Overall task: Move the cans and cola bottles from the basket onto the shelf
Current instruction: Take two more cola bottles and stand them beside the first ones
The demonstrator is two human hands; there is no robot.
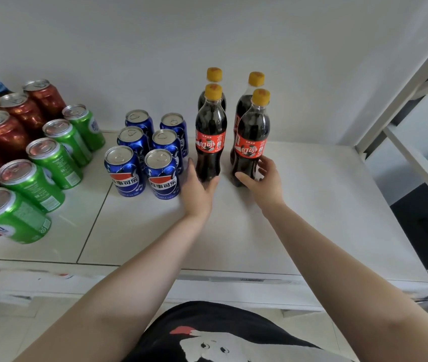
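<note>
Several cola bottles with yellow caps and red labels stand upright on the white shelf (299, 205) in two rows. My left hand (198, 190) grips the base of the front left bottle (210, 137). My right hand (265, 182) grips the base of the front right bottle (251, 142). Two more bottles (256, 82) stand behind them by the wall. Several blue cans (160, 173) stand in two rows just left of my left hand. The basket is out of view.
Green cans (50, 158) and red cans (3, 131) fill the shelf's left side in rows. A white shelf post (401, 82) rises at the right. The shelf's right part and its front strip are bare. A dark object (427, 223) lies on the floor at right.
</note>
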